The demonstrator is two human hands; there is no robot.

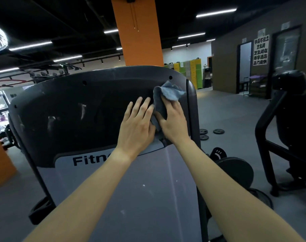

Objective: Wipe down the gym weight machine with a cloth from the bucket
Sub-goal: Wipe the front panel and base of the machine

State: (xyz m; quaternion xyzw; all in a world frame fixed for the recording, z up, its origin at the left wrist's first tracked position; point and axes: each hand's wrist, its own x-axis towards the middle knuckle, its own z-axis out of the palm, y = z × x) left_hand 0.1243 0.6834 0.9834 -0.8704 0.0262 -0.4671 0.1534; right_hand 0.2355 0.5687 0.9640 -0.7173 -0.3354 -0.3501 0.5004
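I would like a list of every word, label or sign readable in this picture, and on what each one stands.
"Fitn": on the grey panel of the weight machine; the left forearm hides the rest.
Wall sign at right: five rows of Chinese characters, too blurred to read surely.
Round lit sign, top left: cut off, unreadable.
Papers above the doors: too small to read.
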